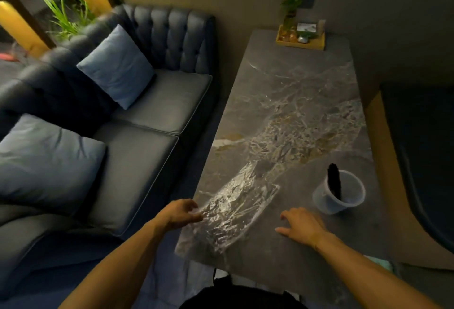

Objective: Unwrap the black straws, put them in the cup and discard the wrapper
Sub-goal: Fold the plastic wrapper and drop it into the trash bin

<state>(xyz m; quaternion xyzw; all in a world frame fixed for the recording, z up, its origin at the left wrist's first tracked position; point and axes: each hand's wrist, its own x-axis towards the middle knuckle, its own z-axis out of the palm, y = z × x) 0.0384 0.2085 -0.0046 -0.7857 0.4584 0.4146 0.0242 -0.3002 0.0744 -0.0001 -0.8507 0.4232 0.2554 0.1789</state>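
A clear, crinkled plastic wrapper [235, 208] lies flat on the grey marble table [294, 92], near its front left corner. A bundle of black straws [334, 182] stands in a translucent cup [340, 194] to the right of it. My left hand [180, 212] pinches the wrapper's left edge at the table's rim. With its fingers spread, my right hand [303, 225] rests palm down on the table between the wrapper and the cup, and holds nothing.
A wooden tray [301, 42] with a small plant and jars sits at the table's far end. A dark blue sofa [152, 122] with light blue cushions runs along the left. A dark seat is at the right edge.
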